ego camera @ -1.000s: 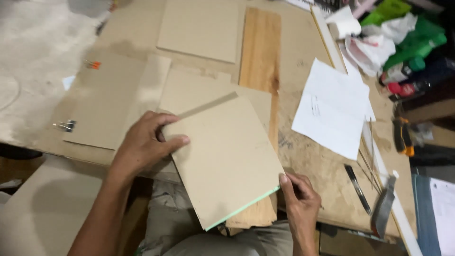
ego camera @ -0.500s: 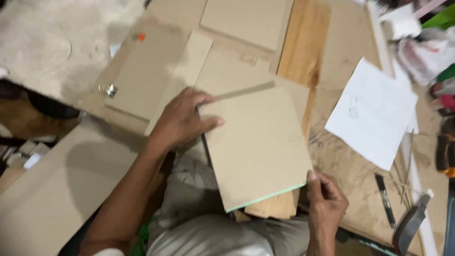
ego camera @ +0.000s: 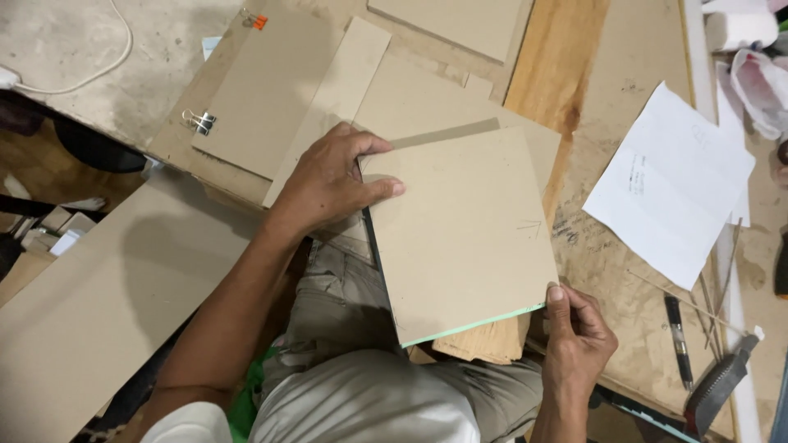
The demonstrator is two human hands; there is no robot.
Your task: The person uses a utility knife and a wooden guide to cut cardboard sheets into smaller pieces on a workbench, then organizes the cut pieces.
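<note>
A square brown board [ego camera: 464, 234] with a pale green lower edge lies tilted over the near edge of the workbench [ego camera: 648, 57], above my lap. My left hand [ego camera: 332, 180] grips its upper left corner, thumb laid on the top face. My right hand [ego camera: 579, 340] pinches its lower right corner, thumb tip on the board. Under the board lie other cardboard sheets [ego camera: 410, 98] and a narrow wooden plank [ego camera: 558, 90].
White paper sheets [ego camera: 669, 184] lie to the right, with a black pen [ego camera: 677, 340] and a dark-handled tool [ego camera: 718, 381] near the bench edge. A cardboard panel with binder clips [ego camera: 199, 123] sits at the left; a large cardboard sheet [ego camera: 90, 303] leans below it. Bags [ego camera: 759, 74] fill the top right.
The view has shifted, so the board and bench sit a little further right and lower in frame. Both hands keep the same hold on the board's corners.
</note>
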